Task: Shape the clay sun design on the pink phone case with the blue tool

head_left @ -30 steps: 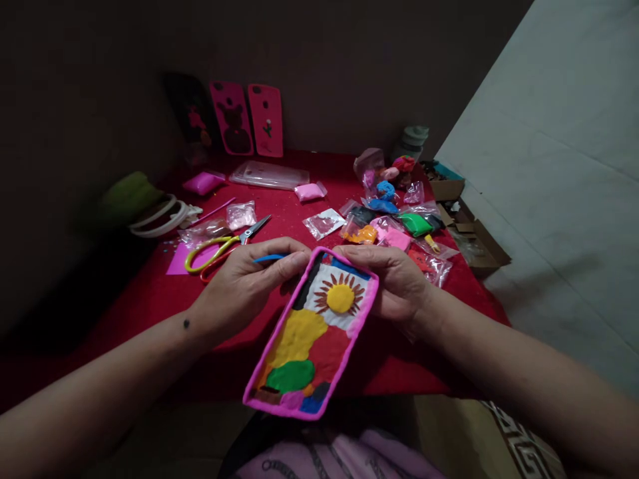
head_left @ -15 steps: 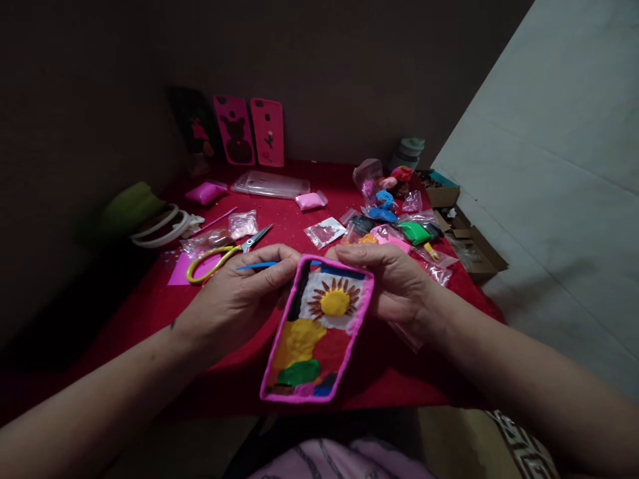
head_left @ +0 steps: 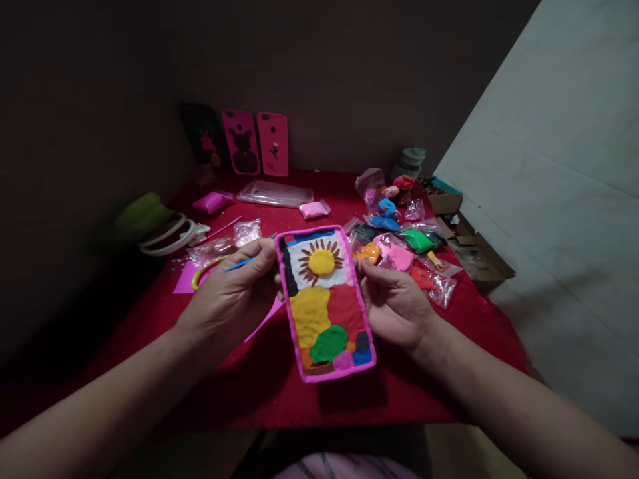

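Observation:
Between my hands is a phone case (head_left: 327, 313) covered in coloured clay, with a pink rim, a yellow sun with brown rays on white, and yellow, red and green patches below. My left hand (head_left: 232, 286) pinches its left edge and also keeps a thin blue tool (head_left: 239, 264) between thumb and fingers. On the opposite edge, my right hand (head_left: 397, 303) grips the case with thumb and fingertips. Yellow-handled scissors (head_left: 202, 274) lie behind my left hand, mostly hidden by it.
Bags of green clay (head_left: 418, 241), orange clay (head_left: 368, 253) and pink clay (head_left: 397, 258) lie at the right. Clear cases (head_left: 274, 193) rest farther back; decorated cases (head_left: 273, 143) lean on the wall. White rings (head_left: 170, 236) are at left, a cardboard box (head_left: 486, 259) at right.
The phone case has been raised and turned more upright, its face now squarer to me. Both hands moved with it, and my right hand slid from the top corner down the right edge.

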Demonstrator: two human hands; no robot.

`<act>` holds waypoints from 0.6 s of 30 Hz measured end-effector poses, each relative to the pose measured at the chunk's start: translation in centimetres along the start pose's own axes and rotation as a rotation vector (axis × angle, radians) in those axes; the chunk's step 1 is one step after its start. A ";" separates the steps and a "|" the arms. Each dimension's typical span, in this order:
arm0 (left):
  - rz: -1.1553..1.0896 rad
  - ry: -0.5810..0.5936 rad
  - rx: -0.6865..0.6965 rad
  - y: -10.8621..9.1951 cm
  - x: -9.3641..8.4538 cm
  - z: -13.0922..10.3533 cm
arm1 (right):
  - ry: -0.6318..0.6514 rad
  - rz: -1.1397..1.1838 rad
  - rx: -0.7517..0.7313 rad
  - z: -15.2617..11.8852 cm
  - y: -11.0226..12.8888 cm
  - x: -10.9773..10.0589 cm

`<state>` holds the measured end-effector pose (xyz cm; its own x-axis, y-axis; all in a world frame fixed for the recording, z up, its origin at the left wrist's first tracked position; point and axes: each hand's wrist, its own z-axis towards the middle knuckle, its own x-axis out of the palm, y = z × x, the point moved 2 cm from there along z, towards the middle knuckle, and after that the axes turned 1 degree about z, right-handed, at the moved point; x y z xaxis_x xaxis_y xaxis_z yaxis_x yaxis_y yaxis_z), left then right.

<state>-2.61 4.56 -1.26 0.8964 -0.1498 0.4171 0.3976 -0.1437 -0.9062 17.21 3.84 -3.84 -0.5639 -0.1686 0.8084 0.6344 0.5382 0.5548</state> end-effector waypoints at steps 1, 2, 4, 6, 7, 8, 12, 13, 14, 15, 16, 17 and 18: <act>0.017 0.003 -0.003 0.2 -0.1 0.1 | -0.005 0.011 0.000 0.0 0.0 0.0; 0.033 0.006 -0.005 0.4 -0.3 0.2 | -0.009 0.025 -0.001 0.0 -0.1 0.0; 0.063 0.020 -0.013 0.9 -0.5 0.3 | -0.007 0.049 -0.008 -0.1 0.0 0.2; 0.096 0.041 -0.017 1.3 -0.6 0.3 | 0.010 0.047 -0.016 -0.1 0.0 0.4; 0.116 0.052 -0.016 1.5 -0.6 0.3 | 0.020 0.034 -0.019 -0.1 0.1 0.6; 0.141 0.061 -0.011 1.6 -0.6 0.2 | 0.030 0.015 -0.016 -0.2 0.2 0.7; 0.298 0.021 0.113 0.8 -0.8 -0.3 | 0.035 -0.060 0.008 -0.3 0.7 1.0; 0.342 -0.009 0.177 0.3 -0.8 -0.5 | 0.021 -0.080 0.008 -0.4 0.9 0.9; 0.382 -0.041 0.247 -0.3 -0.9 -0.8 | 0.001 -0.101 0.002 -0.4 1.1 0.7; 0.413 -0.071 0.318 -0.9 -1.0 -1.1 | -0.021 -0.120 -0.008 -0.5 1.4 0.5; 0.434 -0.094 0.380 -1.5 -1.0 -1.4 | -0.043 -0.137 -0.021 -0.5 1.5 0.3; 0.452 -0.113 0.429 -2.0 -0.9 -1.8 | -0.061 -0.149 -0.033 -0.6 1.7 0.0; 0.465 -0.129 0.465 -2.5 -0.8 -2.1 | -0.074 -0.160 -0.039 -0.6 1.8 -0.2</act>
<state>-4.68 3.00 0.79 0.9996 0.0281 -0.0091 -0.0184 0.3489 -0.9370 18.80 4.32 -2.90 -0.6954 -0.1878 0.6937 0.5527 0.4771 0.6832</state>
